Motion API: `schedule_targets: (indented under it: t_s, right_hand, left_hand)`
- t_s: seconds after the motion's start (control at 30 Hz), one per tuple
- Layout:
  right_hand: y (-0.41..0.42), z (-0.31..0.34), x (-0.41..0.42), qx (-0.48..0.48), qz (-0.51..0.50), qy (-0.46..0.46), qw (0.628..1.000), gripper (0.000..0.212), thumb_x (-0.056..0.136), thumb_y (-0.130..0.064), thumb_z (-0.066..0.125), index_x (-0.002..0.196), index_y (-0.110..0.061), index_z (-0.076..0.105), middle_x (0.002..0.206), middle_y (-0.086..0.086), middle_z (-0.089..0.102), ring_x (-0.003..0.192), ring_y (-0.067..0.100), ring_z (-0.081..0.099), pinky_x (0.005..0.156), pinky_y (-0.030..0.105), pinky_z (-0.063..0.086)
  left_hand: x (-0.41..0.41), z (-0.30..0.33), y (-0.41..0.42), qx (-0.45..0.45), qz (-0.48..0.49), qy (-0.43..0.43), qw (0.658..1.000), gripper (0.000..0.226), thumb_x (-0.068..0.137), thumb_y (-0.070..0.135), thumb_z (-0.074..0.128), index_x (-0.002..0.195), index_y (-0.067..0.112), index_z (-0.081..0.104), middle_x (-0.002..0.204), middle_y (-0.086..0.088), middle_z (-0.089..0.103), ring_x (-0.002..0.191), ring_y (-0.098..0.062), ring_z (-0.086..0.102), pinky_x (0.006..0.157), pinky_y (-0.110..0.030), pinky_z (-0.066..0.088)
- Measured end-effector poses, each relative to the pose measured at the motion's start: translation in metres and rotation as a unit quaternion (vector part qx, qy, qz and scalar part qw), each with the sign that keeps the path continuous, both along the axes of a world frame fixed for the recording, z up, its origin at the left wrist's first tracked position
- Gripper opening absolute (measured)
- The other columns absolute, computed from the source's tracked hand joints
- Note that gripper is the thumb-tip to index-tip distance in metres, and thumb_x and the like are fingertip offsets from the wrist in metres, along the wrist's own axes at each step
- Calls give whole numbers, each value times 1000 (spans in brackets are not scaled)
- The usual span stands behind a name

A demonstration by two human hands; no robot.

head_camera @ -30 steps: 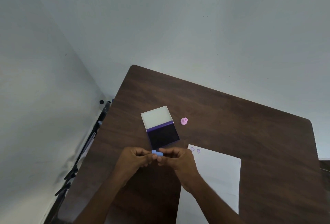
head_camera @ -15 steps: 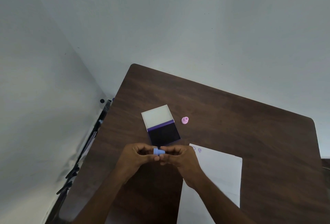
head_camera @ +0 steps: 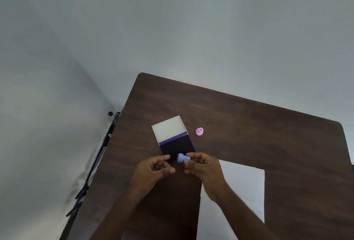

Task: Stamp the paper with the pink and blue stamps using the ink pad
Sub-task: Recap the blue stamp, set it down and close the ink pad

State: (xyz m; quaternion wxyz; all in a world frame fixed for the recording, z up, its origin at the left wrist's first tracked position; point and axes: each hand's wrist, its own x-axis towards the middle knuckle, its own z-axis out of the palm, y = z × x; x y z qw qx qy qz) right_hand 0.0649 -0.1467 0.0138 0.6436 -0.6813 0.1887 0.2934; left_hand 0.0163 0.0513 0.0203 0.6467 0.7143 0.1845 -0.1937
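From the head view I see my right hand (head_camera: 203, 167) pinching the blue stamp (head_camera: 182, 158) by its narrow handle between thumb and fingertips; the stamp lies sideways, its wide round face turned toward my left hand (head_camera: 155, 169). That left hand is loosely curled with thumb and fingers parted, and I see nothing in it; it sits just beside the stamp without touching it. The stamp hangs over the near edge of the ink pad (head_camera: 177, 148), but I cannot tell whether it is above the pad or just short of it, since my fingers cover that edge. The pad's dark ink surface is open, its pale lid (head_camera: 169, 127) folded back on the far side. The pink stamp (head_camera: 199, 131) stands on the table (head_camera: 249, 125), just to the right of the lid, apart from everything else. The paper (head_camera: 243, 182) lies at the right; my right wrist and forearm hide its near-left portion and top-left corner, so I cannot make out any marks on it. Its lower end runs out of frame. The stamp's face is too blurred to read any pattern.
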Motion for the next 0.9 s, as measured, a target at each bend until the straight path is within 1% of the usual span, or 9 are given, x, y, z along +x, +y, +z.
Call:
schedule_targets:
  t_s: [0.1,0.23,0.33,0.4,0.47,0.53,0.67,0.8,0.9]
  right_hand:
    - [-13,-3,13,-85,-13,-44,995,23,78,-18,75,101,-18,72,93,-1,75,80,14,72,71,24,59]
    - [-28,-10,36,-263,-15,-146,954,28,80,-22,75,107,-18,69,93,-10,67,77,2,63,66,4,45]
    - [-33,-12,55,-335,5,-167,927,20,82,-23,73,99,-14,70,80,-11,60,65,2,57,52,-1,37]
    - [-34,-13,68,-373,41,-176,910,12,83,-22,71,89,-12,71,70,-11,55,58,4,53,53,2,37]
    - [-33,-17,78,-394,87,-161,901,14,85,-24,68,85,-10,69,70,-5,59,60,10,54,63,16,49]
    - [-32,-21,84,-411,121,-149,891,17,87,-26,66,89,-10,67,79,1,62,67,13,55,70,22,47]
    - [-29,-26,87,-412,144,-153,887,17,88,-25,65,94,-9,66,85,3,62,70,12,53,71,21,43]
    - [-29,-28,88,-402,132,-157,892,16,87,-26,66,92,-11,66,83,0,62,66,11,53,68,20,42]
    - [-29,-28,87,-400,139,-160,892,13,87,-26,65,90,-13,64,83,0,62,66,10,52,71,23,47]
  left_hand:
    - [1,-3,1,13,-17,23,999,51,69,29,78,116,25,62,90,4,74,84,-6,68,68,-11,51]
    - [6,-4,-10,31,-34,28,999,46,73,24,77,117,25,62,90,0,73,85,-6,67,69,-13,52]
    - [9,-3,-17,24,-30,25,999,45,74,23,77,117,22,62,89,0,73,85,-11,68,71,-16,54]
    - [9,-3,-20,21,-26,26,999,44,74,22,77,115,22,63,88,-1,73,85,-11,69,70,-16,54]
    - [9,-4,-21,20,-28,26,999,42,73,20,77,114,20,65,87,-2,74,84,-12,69,70,-16,54]
    - [8,-5,-21,23,-29,22,999,41,73,18,78,112,19,66,85,-2,74,83,-12,69,69,-15,53]
    - [8,-5,-18,16,-20,18,1000,43,68,24,78,110,20,67,84,0,75,81,-12,69,68,-13,53]
    - [8,-7,-16,15,-15,17,1000,40,73,19,77,111,20,66,86,-1,75,83,-12,70,72,-16,54]
    - [9,-8,-14,18,-9,18,1000,39,74,21,76,111,23,66,87,1,74,84,-11,69,73,-19,54]
